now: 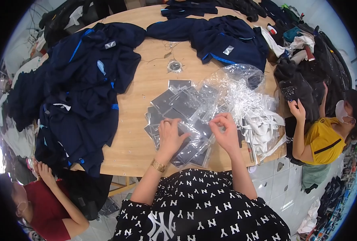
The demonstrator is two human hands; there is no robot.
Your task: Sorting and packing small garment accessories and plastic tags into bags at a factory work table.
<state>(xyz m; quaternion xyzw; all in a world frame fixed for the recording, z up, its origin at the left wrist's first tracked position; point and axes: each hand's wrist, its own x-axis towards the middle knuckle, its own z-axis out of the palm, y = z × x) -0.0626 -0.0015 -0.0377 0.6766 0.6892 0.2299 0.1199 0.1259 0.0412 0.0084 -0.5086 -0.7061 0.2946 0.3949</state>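
Right now the left hand (170, 134) lies flat, fingers spread, on the small clear bags (186, 120) heaped on the tabletop (134, 140), gripping nothing; the right hand (226, 130) has its fingers pinched shut on one bag's edge just beside them. Likely trouble: the slick film could slip from that pinch, or the heap could slide toward the white plastic strips (253, 110) beyond the right fingers

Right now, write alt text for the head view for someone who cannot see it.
Seen from above, a person's left hand and right hand work at a pile of clear bags holding grey cards on a round wooden table. Navy garments are heaped to the left and far side, white tags to the right. Two other people sit at the table's edges.
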